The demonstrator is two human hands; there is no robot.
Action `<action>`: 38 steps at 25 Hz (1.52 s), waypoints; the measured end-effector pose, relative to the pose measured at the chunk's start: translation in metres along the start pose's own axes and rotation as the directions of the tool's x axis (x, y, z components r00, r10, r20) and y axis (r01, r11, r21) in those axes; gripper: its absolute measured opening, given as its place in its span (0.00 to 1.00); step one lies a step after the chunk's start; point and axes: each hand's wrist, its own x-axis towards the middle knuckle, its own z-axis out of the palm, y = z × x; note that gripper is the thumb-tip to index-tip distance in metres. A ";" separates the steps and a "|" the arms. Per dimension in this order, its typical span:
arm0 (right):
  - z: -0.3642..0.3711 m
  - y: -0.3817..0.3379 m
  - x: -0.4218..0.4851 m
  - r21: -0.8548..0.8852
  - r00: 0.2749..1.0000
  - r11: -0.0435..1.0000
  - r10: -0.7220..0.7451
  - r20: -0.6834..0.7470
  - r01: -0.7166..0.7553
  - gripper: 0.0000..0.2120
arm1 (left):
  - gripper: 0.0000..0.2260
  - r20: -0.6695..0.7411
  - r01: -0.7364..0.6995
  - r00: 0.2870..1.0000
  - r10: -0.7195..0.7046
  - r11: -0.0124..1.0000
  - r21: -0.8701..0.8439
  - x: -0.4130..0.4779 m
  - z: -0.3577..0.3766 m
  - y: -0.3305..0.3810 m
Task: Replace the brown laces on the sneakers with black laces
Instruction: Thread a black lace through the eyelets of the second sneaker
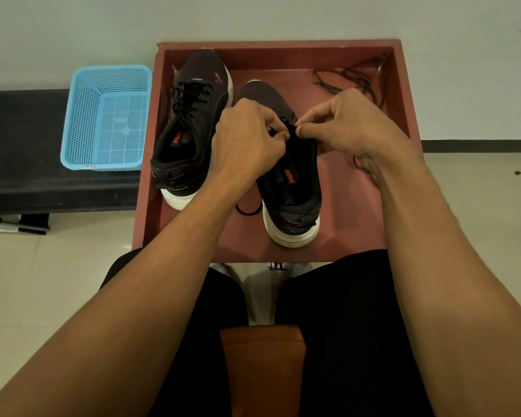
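Inspected with the red tray (403,94) as reference throughout. Found two dark knit sneakers inside it, heels toward its near rim and white foam soles down, presumably set so for reaching the eyelets from above.

Noted the laced sneaker (193,115) against the tray's left wall, already threaded with thin black cord. Noted the centre sneaker (295,188) mid-tray, under both hands.

Recorded the left hand (247,139) with fingers curled tight, pinching the black lace (248,210) at the tongue. Recorded the right hand (343,124) likewise, thumb and forefinger closed narrow on the same lace from the opposite side. Judged as threading or tensioning near the upper eyelets; exact eyelet hidden behind knuckles. Observed a slack loop of that lace lying on the tray floor beside the centre sneaker's heel.

Located the brown laces (352,79) in the tray's far-right corner, limp and tangled, probably set there to stay clear of the work.

Logged a blue perforated plastic basket (109,115) just outside the tray's left wall, on a dark bench (21,139).
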 end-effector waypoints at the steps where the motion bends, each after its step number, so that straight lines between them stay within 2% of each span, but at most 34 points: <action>1: 0.000 0.000 0.000 0.002 1.000 1.000 0.001 -0.006 -0.001 0.03 | 0.04 0.005 0.001 1.000 -0.001 1.000 0.011 -0.001 0.000 0.001; 7: 0.002 -0.002 -0.001 0.021 0.999 0.999 -0.033 -0.005 0.033 0.03 | 0.04 -0.012 0.020 1.000 -0.019 0.999 0.051 -0.003 0.000 0.003; 13: 0.000 -0.001 -0.005 0.102 0.998 0.995 -0.001 0.064 -0.006 0.06 | 0.04 -0.015 0.022 1.000 -0.021 0.999 0.023 0.000 0.001 0.000; 17: 0.002 -0.003 -0.006 0.166 0.997 0.985 0.045 0.055 -0.054 0.06 | 0.04 -0.018 0.004 1.000 -0.003 1.000 0.018 0.001 0.003 -0.002; 20: 0.005 -0.002 -0.003 0.135 0.998 0.989 0.059 0.012 -0.060 0.01 | 0.02 -0.021 -0.015 1.000 0.015 1.000 0.005 0.005 0.002 -0.006; 23: 0.004 -0.001 -0.001 0.118 0.999 0.992 0.054 0.001 -0.053 0.04 | 0.01 -0.020 -0.011 1.000 0.011 1.000 -0.002 0.008 0.003 -0.009; 30: 0.004 0.000 0.001 0.113 0.999 0.993 0.039 0.005 -0.040 0.04 | 0.02 0.001 0.002 1.000 -0.002 0.999 -0.043 0.010 0.004 -0.011; 38: 0.007 0.000 0.002 0.088 0.999 0.996 0.029 0.029 -0.031 0.05 | 0.02 0.002 0.009 1.000 -0.009 1.000 0.021 0.007 0.004 -0.008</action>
